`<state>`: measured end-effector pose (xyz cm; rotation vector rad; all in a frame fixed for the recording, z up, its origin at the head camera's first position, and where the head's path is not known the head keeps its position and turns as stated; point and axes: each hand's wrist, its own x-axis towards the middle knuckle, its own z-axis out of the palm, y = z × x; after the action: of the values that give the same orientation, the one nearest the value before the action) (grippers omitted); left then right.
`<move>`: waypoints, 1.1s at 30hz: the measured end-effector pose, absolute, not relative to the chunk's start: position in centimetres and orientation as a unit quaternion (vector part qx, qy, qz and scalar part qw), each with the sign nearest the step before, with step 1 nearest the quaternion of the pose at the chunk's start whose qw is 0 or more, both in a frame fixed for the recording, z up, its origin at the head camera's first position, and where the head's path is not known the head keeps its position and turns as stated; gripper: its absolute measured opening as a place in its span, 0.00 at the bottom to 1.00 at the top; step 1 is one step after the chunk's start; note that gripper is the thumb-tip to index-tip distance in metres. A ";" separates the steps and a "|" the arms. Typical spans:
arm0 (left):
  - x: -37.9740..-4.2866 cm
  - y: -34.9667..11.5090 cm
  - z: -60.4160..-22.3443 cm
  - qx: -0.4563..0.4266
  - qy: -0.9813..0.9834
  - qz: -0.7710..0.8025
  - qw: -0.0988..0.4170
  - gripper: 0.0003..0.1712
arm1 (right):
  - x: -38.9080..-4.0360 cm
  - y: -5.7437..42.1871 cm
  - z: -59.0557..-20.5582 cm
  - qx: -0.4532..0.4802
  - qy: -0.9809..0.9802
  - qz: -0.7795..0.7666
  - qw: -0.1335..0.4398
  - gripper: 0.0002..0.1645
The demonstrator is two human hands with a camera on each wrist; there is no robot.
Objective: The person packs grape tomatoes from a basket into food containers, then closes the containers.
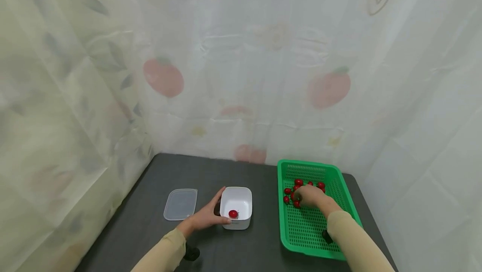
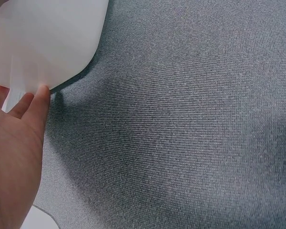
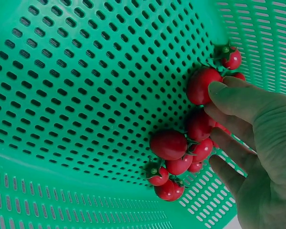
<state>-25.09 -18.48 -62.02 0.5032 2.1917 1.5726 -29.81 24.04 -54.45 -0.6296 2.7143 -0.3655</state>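
My left hand point(image 1: 206, 216) holds a square white food container point(image 1: 244, 221) by its left side, thumb at the front corner and fingers along the side. One cherry tomato point(image 1: 233, 214) lies inside it. In the left wrist view, fingertips press the container's pale wall point(image 2: 62, 43). My right hand point(image 1: 311, 196) reaches down into a green plastic basket point(image 1: 301, 234) holding several cherry tomatoes point(image 1: 298, 182). Seen from the right wrist, the thumb and fingers pinch the edge of one cherry tomato point(image 3: 200, 86), close above others point(image 3: 168, 144); the far fingertips are partly hidden.
A translucent lid point(image 1: 180, 204) lies flat on the dark table point(image 1: 260, 242), left of the container. The basket's raised rim point(image 1: 283, 221) surrounds my right hand. Printed curtains point(image 1: 241, 88) hang behind the table and along both sides.
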 end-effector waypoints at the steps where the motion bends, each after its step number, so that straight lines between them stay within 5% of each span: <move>1: -25.1 -18.5 -62.0 0.180 0.782 0.563 0.198 0.66 | -29.7 24.0 -54.4 -0.220 0.953 -0.127 0.165 0.18; 33: -25.0 -18.5 -62.1 0.184 0.790 0.554 0.187 0.68 | -29.3 23.6 -55.5 -0.224 0.956 -0.104 0.155 0.16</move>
<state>-25.02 -18.51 -62.13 0.5181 2.2233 1.5606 -29.31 23.60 -55.52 -0.6429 2.7401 -0.2979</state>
